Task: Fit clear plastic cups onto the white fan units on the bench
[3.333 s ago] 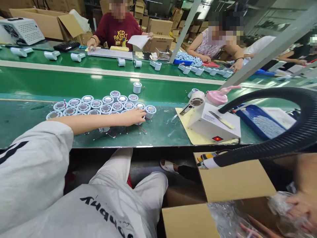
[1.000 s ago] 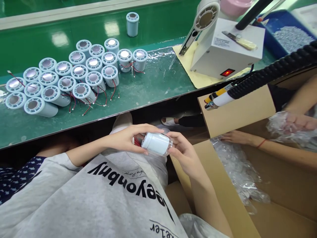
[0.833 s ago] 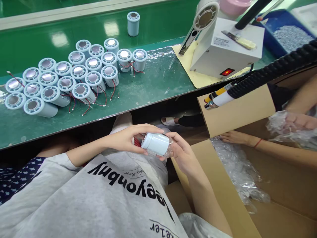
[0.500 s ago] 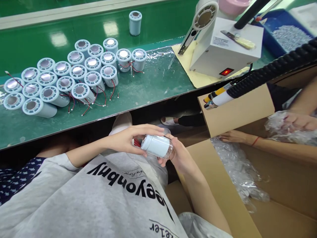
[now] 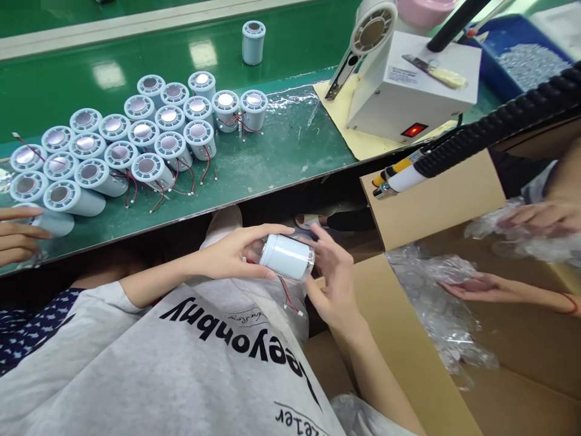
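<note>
Over my lap I hold a pale blue cylinder (image 5: 287, 257) on its side with both hands. My left hand (image 5: 236, 251) grips its left end, fingers wrapped round it. My right hand (image 5: 333, 278) is at its right end, fingers curled against a clear cap or film there. A red and black wire (image 5: 288, 298) hangs below the cylinder. On the green bench (image 5: 272, 163) above stand several more cylinders (image 5: 140, 136), many with red wires.
A white machine (image 5: 408, 79) with a red light sits on yellow paper to the right. A black hose with a nozzle (image 5: 454, 148) crosses over an open cardboard box (image 5: 431, 206) holding plastic bags. Another person's hands (image 5: 481, 287) work in it. Someone's hand (image 5: 16, 239) reaches in at the left.
My right hand has shifted round the cylinder's right end and the wire now hangs free below. A hand has come in at the left edge. The other person's hands moved in the box.
</note>
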